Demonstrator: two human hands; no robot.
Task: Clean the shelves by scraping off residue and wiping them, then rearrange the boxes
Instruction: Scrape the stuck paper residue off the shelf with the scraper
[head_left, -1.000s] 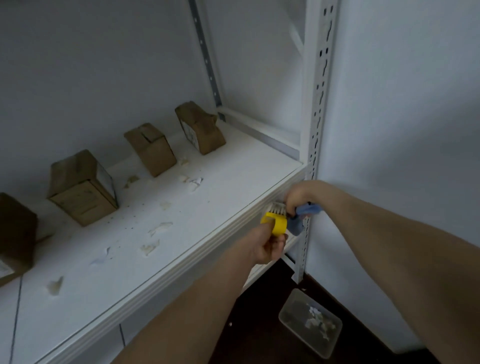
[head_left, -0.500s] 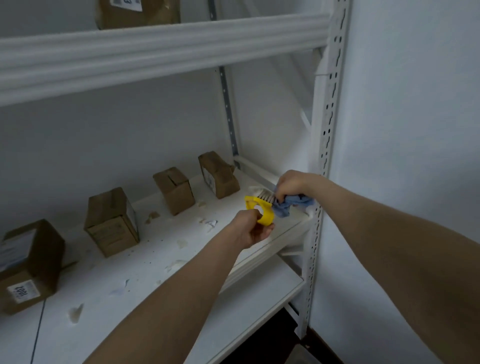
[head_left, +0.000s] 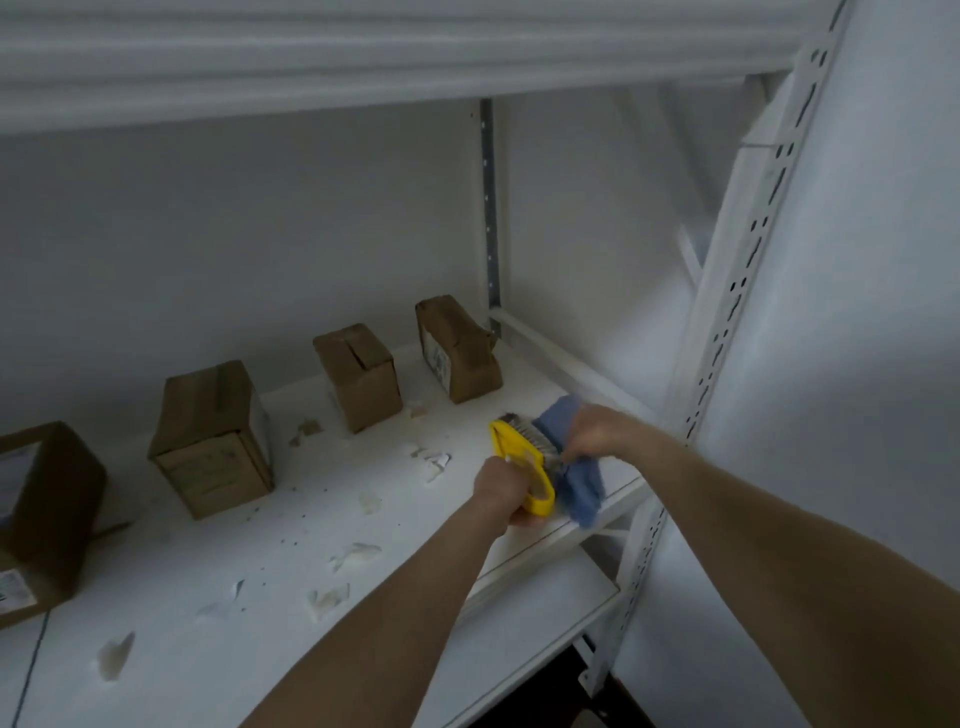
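Two hands are being held together over the right front corner of the shelf (head_left: 405, 525): the yellow-handled wire brush (head_left: 511, 441) is being gripped by the left hand (head_left: 501, 491), and the limp blue cloth (head_left: 582, 488) is being pinched against its bristles by the right hand (head_left: 597, 431). The brush is being judged light and stiff, best held by its handle. Sweeps are likely being hemmed in by the cardboard boxes (head_left: 358, 376) behind and the slotted upright (head_left: 727, 312).

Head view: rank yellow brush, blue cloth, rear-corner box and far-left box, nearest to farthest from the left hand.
1. yellow brush, gripped in the left hand
2. blue cloth, just right
3. rear-corner box, behind
4. far-left box, far to the left
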